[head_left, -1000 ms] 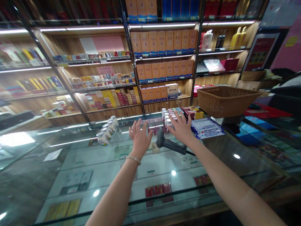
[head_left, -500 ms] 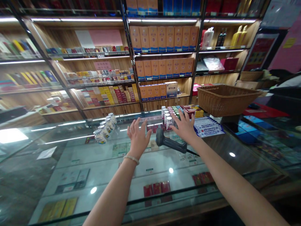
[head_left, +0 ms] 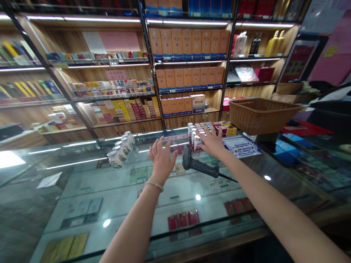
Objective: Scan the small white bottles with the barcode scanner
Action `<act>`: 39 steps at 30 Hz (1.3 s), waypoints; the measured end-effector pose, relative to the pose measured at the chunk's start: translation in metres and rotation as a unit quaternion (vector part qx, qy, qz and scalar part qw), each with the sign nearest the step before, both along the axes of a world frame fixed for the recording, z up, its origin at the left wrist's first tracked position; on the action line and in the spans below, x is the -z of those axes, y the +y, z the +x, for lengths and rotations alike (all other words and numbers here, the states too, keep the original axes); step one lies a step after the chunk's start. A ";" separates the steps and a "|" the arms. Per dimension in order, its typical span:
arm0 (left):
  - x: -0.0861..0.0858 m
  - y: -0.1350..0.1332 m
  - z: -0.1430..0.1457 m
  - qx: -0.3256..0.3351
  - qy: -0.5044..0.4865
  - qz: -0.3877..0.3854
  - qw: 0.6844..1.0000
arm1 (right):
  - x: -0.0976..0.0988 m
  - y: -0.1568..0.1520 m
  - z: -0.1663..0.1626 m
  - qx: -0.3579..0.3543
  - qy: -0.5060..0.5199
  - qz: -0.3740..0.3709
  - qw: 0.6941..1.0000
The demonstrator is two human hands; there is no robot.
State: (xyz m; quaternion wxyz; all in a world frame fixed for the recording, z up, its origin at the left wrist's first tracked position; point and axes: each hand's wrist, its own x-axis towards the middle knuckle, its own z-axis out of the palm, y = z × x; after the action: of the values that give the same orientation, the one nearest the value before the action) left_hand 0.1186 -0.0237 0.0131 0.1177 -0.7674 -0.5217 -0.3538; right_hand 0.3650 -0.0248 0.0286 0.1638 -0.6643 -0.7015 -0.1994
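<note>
My left hand is over the glass counter with its fingers spread, holding nothing. A bracelet circles that wrist. To the right, my right hand is open too, its fingers stretched toward a group of small cans that it partly covers; whether it touches them I cannot tell. Between the hands lies a dark handheld barcode scanner, its cable trailing right. A row of white cans stands left of my left hand. Blue-and-white packets lie just right of my right hand.
A wicker basket stands at the right of the counter, beyond the packets. Red and yellow boxes sit beside the cans. Behind the counter, shelves hold orange boxes and many small packs. Flat packs show beneath the glass.
My right hand has shifted slightly left and up, nearer the cans. My left hand stays about where it was, and the view has moved a little.
</note>
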 end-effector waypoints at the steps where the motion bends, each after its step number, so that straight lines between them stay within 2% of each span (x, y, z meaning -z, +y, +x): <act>1: 0.000 0.000 0.000 -0.002 0.000 0.000 1.000 | 0.002 0.001 0.000 -0.004 -0.001 0.005 1.000; 7: 0.001 0.002 -0.001 -0.007 0.007 -0.006 1.000 | 0.011 -0.001 0.001 -0.016 0.013 0.033 0.999; 20: 0.003 0.004 -0.001 0.004 -0.007 0.010 1.000 | 0.004 -0.004 0.003 -0.044 0.035 0.066 0.996; 24: 0.000 0.001 0.002 0.013 -0.016 0.016 1.000 | -0.010 -0.002 0.003 -0.042 0.040 0.048 0.997; 32: -0.002 -0.004 0.005 0.025 -0.033 0.064 0.997 | -0.056 -0.006 -0.011 -0.066 0.102 0.045 0.992; 39: -0.004 -0.009 0.007 0.023 -0.048 0.072 0.996 | -0.063 -0.010 -0.042 -0.109 0.127 0.006 0.986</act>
State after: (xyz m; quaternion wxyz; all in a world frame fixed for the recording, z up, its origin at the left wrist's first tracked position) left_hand 0.1260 -0.0329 0.0170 0.1391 -0.7506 -0.4825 -0.4295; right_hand 0.3234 -0.0353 0.0917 0.2758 -0.6027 -0.7423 -0.0987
